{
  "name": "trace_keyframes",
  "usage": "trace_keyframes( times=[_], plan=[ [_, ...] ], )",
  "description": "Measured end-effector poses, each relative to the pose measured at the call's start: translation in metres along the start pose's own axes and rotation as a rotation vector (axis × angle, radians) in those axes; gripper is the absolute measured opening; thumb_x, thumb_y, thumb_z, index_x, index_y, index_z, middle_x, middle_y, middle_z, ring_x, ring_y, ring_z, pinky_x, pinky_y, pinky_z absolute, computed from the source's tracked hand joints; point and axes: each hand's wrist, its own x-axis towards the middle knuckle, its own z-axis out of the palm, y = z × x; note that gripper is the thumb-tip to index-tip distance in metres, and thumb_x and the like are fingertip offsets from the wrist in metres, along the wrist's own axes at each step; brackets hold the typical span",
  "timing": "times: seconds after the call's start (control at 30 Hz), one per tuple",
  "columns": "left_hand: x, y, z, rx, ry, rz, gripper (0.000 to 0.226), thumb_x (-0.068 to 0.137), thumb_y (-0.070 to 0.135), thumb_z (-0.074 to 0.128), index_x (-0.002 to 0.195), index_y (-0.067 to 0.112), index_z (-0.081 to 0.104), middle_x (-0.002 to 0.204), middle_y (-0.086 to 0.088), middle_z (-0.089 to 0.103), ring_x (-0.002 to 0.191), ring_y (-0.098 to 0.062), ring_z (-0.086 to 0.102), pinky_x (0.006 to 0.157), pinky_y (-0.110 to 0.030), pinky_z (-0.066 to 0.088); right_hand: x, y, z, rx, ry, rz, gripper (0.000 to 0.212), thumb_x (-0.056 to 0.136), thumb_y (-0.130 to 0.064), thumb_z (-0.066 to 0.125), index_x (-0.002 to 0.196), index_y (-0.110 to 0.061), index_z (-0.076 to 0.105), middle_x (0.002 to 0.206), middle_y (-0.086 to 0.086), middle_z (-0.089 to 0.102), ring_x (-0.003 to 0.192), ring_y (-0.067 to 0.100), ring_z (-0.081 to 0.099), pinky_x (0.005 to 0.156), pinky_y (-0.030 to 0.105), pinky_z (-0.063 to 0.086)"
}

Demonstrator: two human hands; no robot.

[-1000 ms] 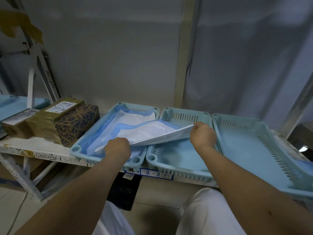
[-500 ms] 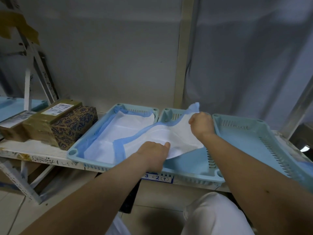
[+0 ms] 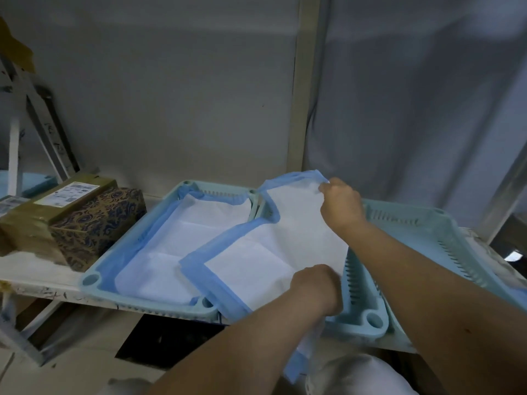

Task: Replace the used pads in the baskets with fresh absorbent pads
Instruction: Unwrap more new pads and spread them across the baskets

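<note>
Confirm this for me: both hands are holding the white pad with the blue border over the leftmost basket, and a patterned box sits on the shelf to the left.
Not quite. In the head view, the left hand and right hand hold the pad over the middle basket, not the leftmost basket, which already has its own pad. The patterned box does sit on the shelf to the left.

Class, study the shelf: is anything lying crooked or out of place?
Yes. The pad held by both hands, left hand and right hand, lies askew over the middle basket: its blue edge overlaps the left basket, and a corner hangs below the shelf front.
</note>
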Motion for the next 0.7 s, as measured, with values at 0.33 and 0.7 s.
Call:
trace_keyframes(
  times=[0.33,0.7],
  plan=[
    [0.074,0.041,0.024,-0.412,0.021,-0.278,0.085,0.096,0.016,0.052,0.15,0.003,-0.012,0.134,-0.015,0.051,0.116,-0.029,0.056,0.094,-0.037,0.046,0.031,0.044,0.043,0.546,0.095,0.289,0.046,0.093,0.01,0.037,0.132,-0.008,0.053,0.137,0.007,0.048,0.118,0.027,0.052,0.097,0.026,0.04],
    [0.113,0.04,0.031,-0.496,-0.143,-0.203,0.062,0.096,0.018,0.05,0.147,-0.001,0.02,0.135,-0.018,0.049,0.125,-0.031,0.048,0.099,-0.035,0.04,0.054,0.074,0.117,0.744,-0.088,0.353,0.041,0.095,0.008,0.04,0.132,-0.004,0.05,0.14,0.008,0.041,0.127,0.024,0.046,0.087,0.011,0.035]
  ],
)
